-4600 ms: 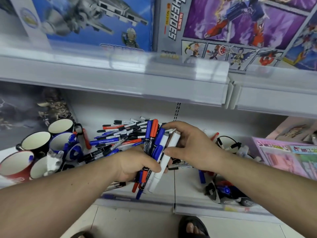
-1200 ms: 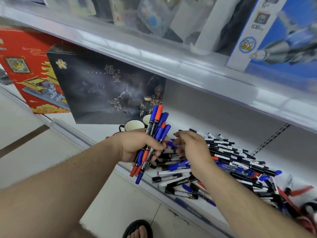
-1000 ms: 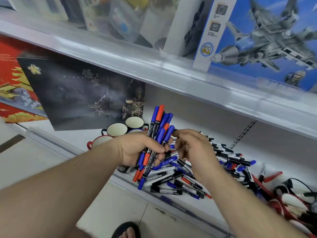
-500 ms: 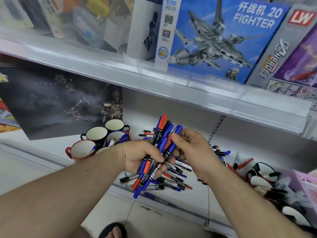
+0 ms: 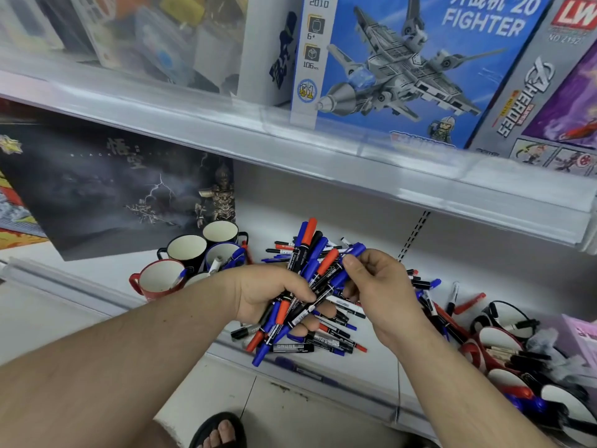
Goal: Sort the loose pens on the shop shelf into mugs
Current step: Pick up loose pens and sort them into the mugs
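Note:
My left hand (image 5: 268,294) grips a bundle of pens (image 5: 308,253) with blue, red and black caps, their tips fanning upward. My right hand (image 5: 378,286) pinches the top of a blue pen (image 5: 350,257) at the bundle's right side. Beneath both hands a pile of loose pens (image 5: 326,337) lies on the white shelf (image 5: 381,354). To the left stand several mugs: a red mug (image 5: 155,279) with a pen inside, a blue mug (image 5: 221,255) holding pens, and two dark mugs (image 5: 185,248) behind.
The upper shelf edge (image 5: 290,147) overhangs the work area. A dark boxed figure set (image 5: 106,192) stands behind the mugs. More mugs and pens (image 5: 504,347) crowd the right end. A sandalled foot (image 5: 216,430) is on the tiled floor below.
The view swung right and back toward the pile. My left hand kept its bundle throughout; my right hand came up from the pile and now pinches a blue pen at the bundle.

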A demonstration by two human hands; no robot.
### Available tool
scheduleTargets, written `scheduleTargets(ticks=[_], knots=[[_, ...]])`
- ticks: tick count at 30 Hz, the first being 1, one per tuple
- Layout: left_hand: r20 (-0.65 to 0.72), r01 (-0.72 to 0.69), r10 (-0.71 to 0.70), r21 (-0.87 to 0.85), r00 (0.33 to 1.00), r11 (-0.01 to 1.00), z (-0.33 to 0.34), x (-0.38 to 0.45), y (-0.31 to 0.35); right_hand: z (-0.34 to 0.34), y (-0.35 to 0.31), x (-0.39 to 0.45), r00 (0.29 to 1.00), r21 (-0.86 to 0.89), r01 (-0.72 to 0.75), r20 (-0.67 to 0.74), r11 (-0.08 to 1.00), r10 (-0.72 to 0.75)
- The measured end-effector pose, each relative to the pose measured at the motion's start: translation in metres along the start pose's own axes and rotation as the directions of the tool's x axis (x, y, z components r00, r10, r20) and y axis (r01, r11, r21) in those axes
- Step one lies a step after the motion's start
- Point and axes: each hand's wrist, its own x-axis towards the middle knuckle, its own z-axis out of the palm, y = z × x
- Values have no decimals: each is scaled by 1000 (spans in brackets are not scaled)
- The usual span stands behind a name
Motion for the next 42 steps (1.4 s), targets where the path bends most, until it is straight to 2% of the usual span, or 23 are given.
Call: scheduleTargets(ticks=[6, 14, 20, 24, 32, 37, 42], knots=[[-59, 22, -16, 93, 998, 995, -8, 4, -6, 5, 2, 2, 999, 132, -27, -30, 991, 32], [-188, 21, 17, 200, 982, 980, -1, -14, 15, 1, -5, 8, 999, 30, 5, -53, 1000, -3], [-261, 78, -11, 247, 965, 966, -2, -21, -4, 16, 5, 8, 998, -5, -60, 30, 998, 60], [-287, 132, -44, 295, 957, 946, -6, -24, -6, 21, 17, 6, 995, 24, -102, 3, 995, 102], [-345, 175, -76, 268, 936, 947, -26, -37, -8, 30, 35, 2, 985, 57, -170, 9, 984, 170], [-391, 177, -34, 337, 920, 925, -36, -40, -12, 18, 37, 0, 976, 115, -206, -45, 972, 212], [-380, 156, 21, 429, 925, 890, -23, -9, -5, -26, 29, 9, 961, 111, -227, -135, 967, 241]])
